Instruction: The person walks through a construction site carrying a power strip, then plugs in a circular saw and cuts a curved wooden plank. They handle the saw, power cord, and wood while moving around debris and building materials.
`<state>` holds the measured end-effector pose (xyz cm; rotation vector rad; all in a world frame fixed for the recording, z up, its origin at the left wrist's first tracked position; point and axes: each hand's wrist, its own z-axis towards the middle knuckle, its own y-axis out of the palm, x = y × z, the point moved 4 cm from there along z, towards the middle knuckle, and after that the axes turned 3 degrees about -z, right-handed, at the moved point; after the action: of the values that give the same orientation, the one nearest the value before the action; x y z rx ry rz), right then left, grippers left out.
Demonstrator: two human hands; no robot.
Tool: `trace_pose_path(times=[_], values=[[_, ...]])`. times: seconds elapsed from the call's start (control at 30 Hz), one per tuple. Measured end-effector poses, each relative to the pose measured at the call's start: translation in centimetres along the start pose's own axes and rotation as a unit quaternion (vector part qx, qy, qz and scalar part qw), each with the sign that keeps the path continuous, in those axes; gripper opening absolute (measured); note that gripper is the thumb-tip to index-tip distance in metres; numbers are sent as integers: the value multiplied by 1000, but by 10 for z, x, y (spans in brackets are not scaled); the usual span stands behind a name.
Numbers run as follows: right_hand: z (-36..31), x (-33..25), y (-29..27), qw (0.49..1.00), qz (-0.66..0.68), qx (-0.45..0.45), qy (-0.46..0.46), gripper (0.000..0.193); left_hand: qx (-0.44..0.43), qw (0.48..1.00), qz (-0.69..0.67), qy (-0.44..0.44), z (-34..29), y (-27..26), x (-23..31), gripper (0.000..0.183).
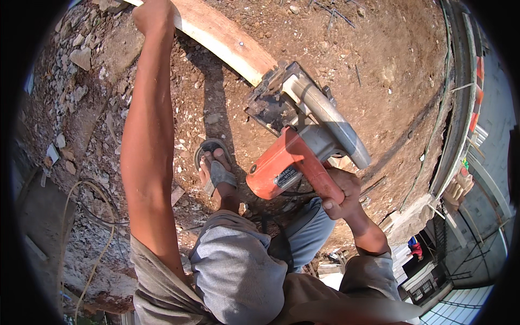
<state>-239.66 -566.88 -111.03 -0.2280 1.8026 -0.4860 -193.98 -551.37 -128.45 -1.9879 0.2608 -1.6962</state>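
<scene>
My right hand is wrapped round the rear handle of an orange circular saw with a grey metal blade guard. The saw's base plate meets the near end of a pale wooden plank, which runs up to the top left. At the upper edge of the view, my left hand is closed on the plank's far part; its fingertips are partly hidden. A small nail-like spot shows on the plank's face. The blade itself is hidden under the guard and base.
My sandalled foot stands on the dirt just below the saw. Rubble and stones lie at the left, with a looped pale hose or cable nearer. A concrete edge runs along the right. A person in red is far off.
</scene>
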Motion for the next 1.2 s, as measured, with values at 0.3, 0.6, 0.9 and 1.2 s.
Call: trace_pose_path(times=[0.3, 0.6, 0.9, 1.2], values=[[7, -2, 0, 999, 7, 2, -32, 51, -42, 992, -43, -112, -41, -9, 35, 79], [41, -22, 5, 999, -18, -38, 24, 54, -24, 993, -8, -116, -38, -11, 33, 79], [6, -7, 9, 1000, 7, 12, 24, 53, -18, 986, -157, -58, -24, -3, 21, 55], [6, -4, 3, 1000, 13, -21, 1, 49, -30, 995, -82, -39, -19, -2, 16, 55]])
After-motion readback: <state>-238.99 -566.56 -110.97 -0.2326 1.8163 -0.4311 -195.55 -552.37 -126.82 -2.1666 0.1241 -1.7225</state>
